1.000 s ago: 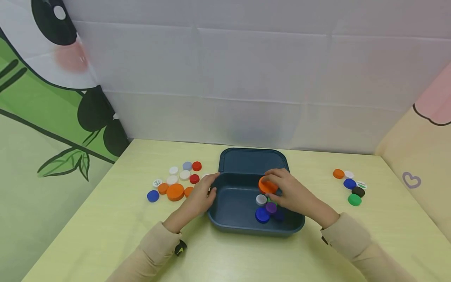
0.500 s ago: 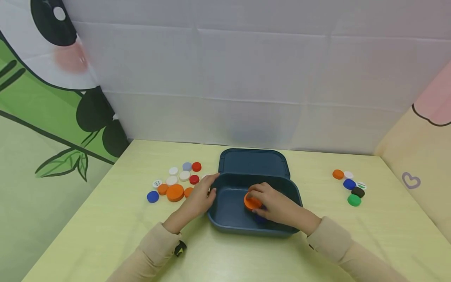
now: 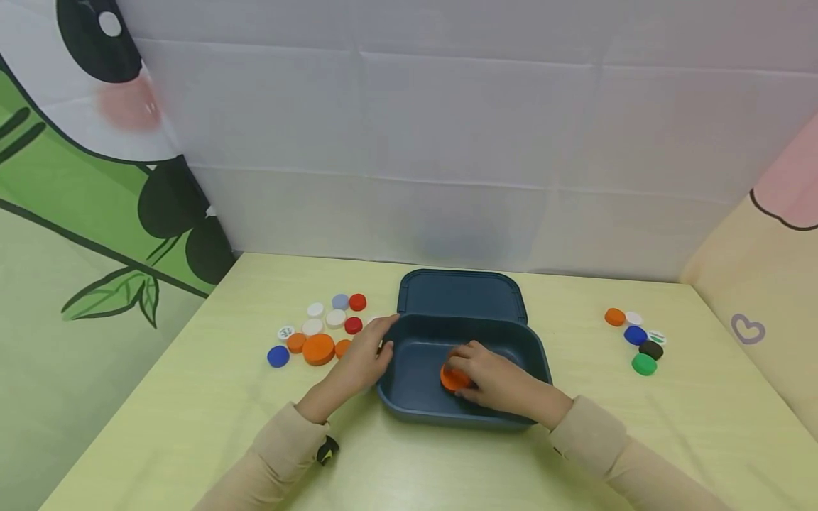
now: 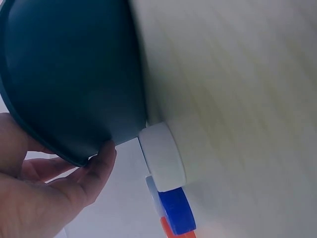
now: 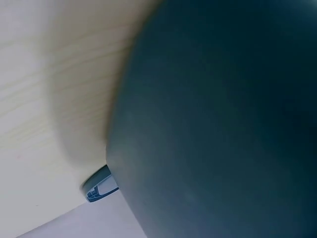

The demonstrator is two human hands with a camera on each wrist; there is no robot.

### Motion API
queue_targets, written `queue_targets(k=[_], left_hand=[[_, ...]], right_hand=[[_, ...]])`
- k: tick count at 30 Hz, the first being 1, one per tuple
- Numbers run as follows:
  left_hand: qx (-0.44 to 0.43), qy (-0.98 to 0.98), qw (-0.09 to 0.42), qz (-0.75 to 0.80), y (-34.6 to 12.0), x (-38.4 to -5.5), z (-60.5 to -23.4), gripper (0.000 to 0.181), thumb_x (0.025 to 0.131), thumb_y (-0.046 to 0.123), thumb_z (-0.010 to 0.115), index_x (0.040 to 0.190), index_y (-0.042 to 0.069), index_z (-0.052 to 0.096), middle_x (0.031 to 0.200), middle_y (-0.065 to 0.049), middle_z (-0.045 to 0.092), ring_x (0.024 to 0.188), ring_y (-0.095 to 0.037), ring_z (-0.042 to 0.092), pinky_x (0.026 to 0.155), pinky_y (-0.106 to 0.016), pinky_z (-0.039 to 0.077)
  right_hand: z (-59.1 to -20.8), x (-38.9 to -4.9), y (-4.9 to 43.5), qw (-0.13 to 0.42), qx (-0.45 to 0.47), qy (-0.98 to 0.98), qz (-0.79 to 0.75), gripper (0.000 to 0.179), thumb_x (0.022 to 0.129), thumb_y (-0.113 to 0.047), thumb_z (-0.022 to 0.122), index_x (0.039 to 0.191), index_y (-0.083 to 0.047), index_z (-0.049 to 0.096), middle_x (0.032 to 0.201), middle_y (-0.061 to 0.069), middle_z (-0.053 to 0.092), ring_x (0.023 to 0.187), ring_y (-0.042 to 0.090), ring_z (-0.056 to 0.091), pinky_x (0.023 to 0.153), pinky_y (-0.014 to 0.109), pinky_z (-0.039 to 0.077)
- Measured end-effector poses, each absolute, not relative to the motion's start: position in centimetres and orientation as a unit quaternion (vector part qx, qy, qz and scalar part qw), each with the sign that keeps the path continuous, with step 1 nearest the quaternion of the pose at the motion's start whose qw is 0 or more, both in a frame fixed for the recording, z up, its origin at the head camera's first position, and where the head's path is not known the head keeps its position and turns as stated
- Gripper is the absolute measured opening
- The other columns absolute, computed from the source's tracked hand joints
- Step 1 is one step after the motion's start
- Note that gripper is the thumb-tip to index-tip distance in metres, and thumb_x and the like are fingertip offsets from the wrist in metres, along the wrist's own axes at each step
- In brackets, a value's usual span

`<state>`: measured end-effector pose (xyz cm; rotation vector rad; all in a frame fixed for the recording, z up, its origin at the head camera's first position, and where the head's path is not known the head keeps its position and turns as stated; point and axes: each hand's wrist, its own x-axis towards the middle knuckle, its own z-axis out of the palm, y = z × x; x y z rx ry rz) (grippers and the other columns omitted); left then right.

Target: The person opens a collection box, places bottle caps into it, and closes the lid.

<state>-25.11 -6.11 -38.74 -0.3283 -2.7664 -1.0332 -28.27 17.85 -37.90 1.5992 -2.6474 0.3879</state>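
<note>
In the head view a dark blue plastic box (image 3: 441, 417) stands on the table, its lid (image 3: 461, 292) lying behind it. My left hand (image 3: 366, 355) holds the box's left rim, and in the left wrist view the fingers (image 4: 101, 171) lie at the box wall. Inside the box my right hand (image 3: 488, 377) grips a large orange bottle cap (image 3: 451, 379) low over the floor. The caps seen earlier in the box's right part are hidden behind this hand. Only the box's outer wall (image 5: 198, 139) fills most of the right wrist view.
Left of the box lie loose caps, among them a large orange one (image 3: 318, 349), a blue one (image 3: 277, 356) and a red one (image 3: 358, 302). A smaller group with a green cap (image 3: 644, 364) and a black cap (image 3: 651, 348) lies at the right. A white sheet (image 3: 473, 142) hangs behind.
My right hand has carried the orange cap from the box's back right toward its middle and front, covering the other caps inside. The left hand has stayed at the rim.
</note>
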Motion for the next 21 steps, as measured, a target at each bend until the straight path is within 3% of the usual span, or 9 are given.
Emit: queue_targets(k=[8, 15, 21], left_hand=[[-0.113, -0.926, 0.088, -0.349, -5.9, -25.2, -38.9, 0.045, 0.088, 0.0, 0.051, 0.132, -0.002, 0.043, 0.129, -0.018, 0.05, 0.116, -0.029, 0.051, 0.096, -0.043, 0.045], [-0.112, -0.926, 0.085, -0.351, -5.9, -25.2, -38.9, 0.045, 0.088, 0.0, 0.051, 0.132, -0.003, 0.043, 0.129, -0.018, 0.05, 0.116, -0.03, 0.05, 0.096, -0.043, 0.045], [-0.112, -0.926, 0.087, -0.349, -5.9, -25.2, -38.9, 0.045, 0.088, 0.0, 0.052, 0.132, -0.003, 0.043, 0.129, -0.018, 0.05, 0.116, -0.03, 0.051, 0.096, -0.043, 0.045]], right_hand=[[-38.1, -28.3, 18.0, 0.003, 0.505, -0.854, 0.125, 0.032, 0.078, -0.023, 0.071, 0.107, -0.012, 0.063, 0.112, 0.003, 0.06, 0.098, 0.018, 0.053, 0.084, 0.032, 0.049], [-37.4, -28.5, 18.7, 0.004, 0.482, -0.862, 0.156, 0.033, 0.078, -0.021, 0.071, 0.109, -0.012, 0.062, 0.114, 0.002, 0.059, 0.099, 0.016, 0.051, 0.081, 0.027, 0.051], [-36.5, -29.0, 19.9, 0.031, 0.456, -0.872, 0.174, 0.033, 0.08, -0.017, 0.068, 0.112, -0.012, 0.059, 0.118, 0.005, 0.056, 0.108, 0.021, 0.05, 0.088, 0.035, 0.05]])
